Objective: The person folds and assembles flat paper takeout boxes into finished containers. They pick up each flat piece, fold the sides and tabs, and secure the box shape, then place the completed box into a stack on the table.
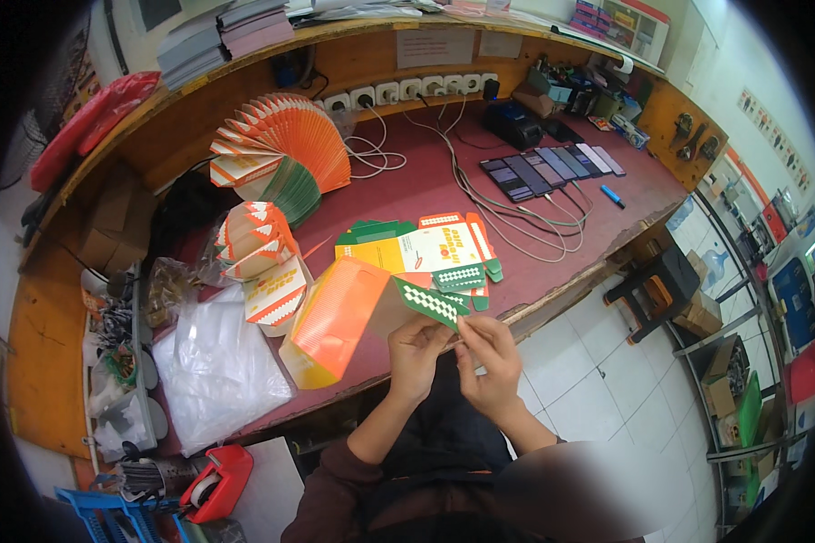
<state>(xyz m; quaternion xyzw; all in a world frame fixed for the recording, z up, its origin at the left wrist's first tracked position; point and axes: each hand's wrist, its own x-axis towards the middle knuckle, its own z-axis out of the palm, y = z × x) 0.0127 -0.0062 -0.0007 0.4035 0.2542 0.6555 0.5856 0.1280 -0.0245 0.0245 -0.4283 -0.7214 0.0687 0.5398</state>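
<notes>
A partly folded carton (340, 317), orange and yellow outside with a plain inner side showing, stands at the table's front edge. Its green panel with a white pattern (428, 301) points toward me. My left hand (414, 360) grips the lower edge of that panel. At the panel's right corner, the fingers of my right hand (489, 366) are pinched together on the card. Just beyond lie flat carton blanks (417, 249) in white, yellow, green and orange. To the left, a row of folded cartons (258, 240) leans beside the held one.
Fanned orange and green cartons (285, 136) stand at the back left. Clear plastic bags (213, 371) lie at the left front. Several phones (552, 170) and white cables (507, 213) spread across the right. A red tape dispenser (217, 484) sits below the table's left end.
</notes>
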